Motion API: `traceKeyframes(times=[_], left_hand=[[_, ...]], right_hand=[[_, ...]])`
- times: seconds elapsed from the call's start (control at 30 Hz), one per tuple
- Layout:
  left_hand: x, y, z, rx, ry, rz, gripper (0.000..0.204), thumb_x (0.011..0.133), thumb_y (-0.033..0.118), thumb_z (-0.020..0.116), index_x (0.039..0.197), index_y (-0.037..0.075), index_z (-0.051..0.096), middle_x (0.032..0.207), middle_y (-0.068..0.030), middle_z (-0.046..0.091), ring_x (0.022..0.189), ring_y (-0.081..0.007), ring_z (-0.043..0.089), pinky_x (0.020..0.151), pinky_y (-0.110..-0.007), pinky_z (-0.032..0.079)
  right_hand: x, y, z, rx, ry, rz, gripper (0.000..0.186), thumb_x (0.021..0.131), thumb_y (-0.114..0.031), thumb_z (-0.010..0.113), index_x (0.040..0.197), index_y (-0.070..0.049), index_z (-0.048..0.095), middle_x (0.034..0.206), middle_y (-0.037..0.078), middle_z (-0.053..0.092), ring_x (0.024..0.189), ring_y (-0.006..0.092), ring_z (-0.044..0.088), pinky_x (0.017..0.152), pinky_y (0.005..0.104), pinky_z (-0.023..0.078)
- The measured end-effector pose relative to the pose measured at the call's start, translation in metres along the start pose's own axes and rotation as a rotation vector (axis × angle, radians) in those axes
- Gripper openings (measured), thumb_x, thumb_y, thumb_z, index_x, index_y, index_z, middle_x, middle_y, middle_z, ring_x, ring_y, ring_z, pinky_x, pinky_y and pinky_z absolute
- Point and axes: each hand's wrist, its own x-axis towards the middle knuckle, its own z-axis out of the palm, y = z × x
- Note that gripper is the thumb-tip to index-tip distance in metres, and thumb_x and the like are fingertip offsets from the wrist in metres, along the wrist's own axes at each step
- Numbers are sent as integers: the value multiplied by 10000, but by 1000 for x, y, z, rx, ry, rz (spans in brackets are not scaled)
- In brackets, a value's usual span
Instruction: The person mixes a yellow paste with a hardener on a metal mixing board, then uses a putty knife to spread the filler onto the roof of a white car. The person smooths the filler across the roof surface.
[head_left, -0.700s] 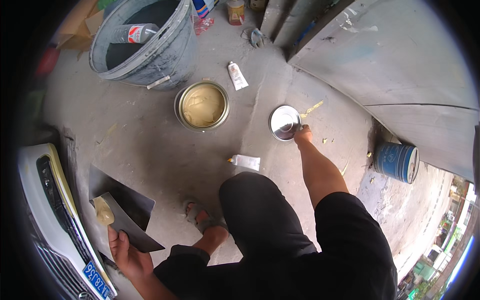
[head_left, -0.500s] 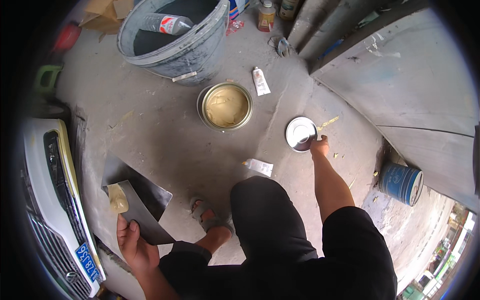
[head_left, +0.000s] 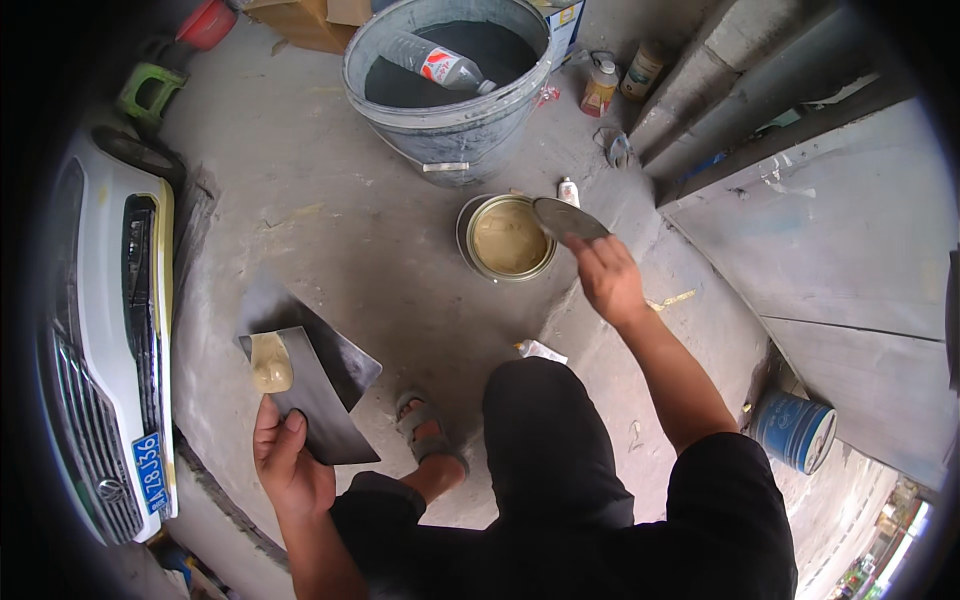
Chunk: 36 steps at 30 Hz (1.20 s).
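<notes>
My left hand (head_left: 288, 450) holds thin dark metal spreader plates (head_left: 335, 420), with a beige blob of putty (head_left: 270, 365) near the upper left corner of the front one. My right hand (head_left: 610, 275) grips a round metal lid (head_left: 570, 220), tilted over the right rim of an open tin (head_left: 505, 240) of beige putty. A white tube (head_left: 568, 190) lies just behind that lid, partly hidden. Another white tube (head_left: 545, 352), with a yellow tip, lies on the floor by my raised knee.
A big grey bucket (head_left: 430, 135) holds a plastic bottle (head_left: 430, 62). A white car bumper (head_left: 110, 300) lines the left. Grey metal panels (head_left: 820, 220) and a blue drum (head_left: 785, 430) stand right. A green stool (head_left: 150, 95), red basin (head_left: 205, 25), cardboard (head_left: 300, 25) and containers (head_left: 600, 85) sit behind.
My right hand has lifted the lid from the floor and moved it up and left to the tin's rim, tilting it. My left hand still holds the plates; the view has shifted.
</notes>
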Motion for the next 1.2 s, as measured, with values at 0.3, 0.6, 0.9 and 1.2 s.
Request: traceKeyframes(times=[0.3, 0.6, 0.9, 1.2], left_hand=[[-17, 8, -14, -25, 53, 55, 521, 933, 14, 550, 1434, -44, 421, 1339, -149, 583, 1217, -235, 571, 1078, -367, 408], [-18, 8, -27, -48, 52, 51, 505, 940, -20, 521, 1434, -46, 420, 1345, -164, 577, 1206, -237, 582, 1064, -372, 439], [-10, 4, -37, -31, 44, 16, 505, 956, -8, 505, 1447, -46, 396, 1365, -175, 561, 1230, -258, 572, 1080, -395, 430], [-10, -4, -32, 8, 30, -6, 503, 964, 15, 491, 1456, -18, 394, 1366, -171, 559, 1232, -256, 574, 1079, -391, 442]], right_hand=[[4, -51, 73, 21, -151, -378, 390, 803, -156, 553, 1177, -70, 624, 880, 4, 540, 864, 182, 534, 777, 332, 430], [-30, -37, 97, 301, -96, 99, 347, 850, -91, 584, 1196, -88, 620, 971, 89, 656, 920, 271, 625, 777, 419, 493], [-179, -77, 118, 502, -534, 430, 549, 816, -140, 680, 1336, -80, 516, 1233, 123, 606, 1150, 339, 558, 976, 430, 472], [-186, -100, 167, 258, -355, 442, 581, 769, -124, 655, 1335, -134, 526, 1168, 79, 599, 1097, 274, 571, 903, 422, 490]])
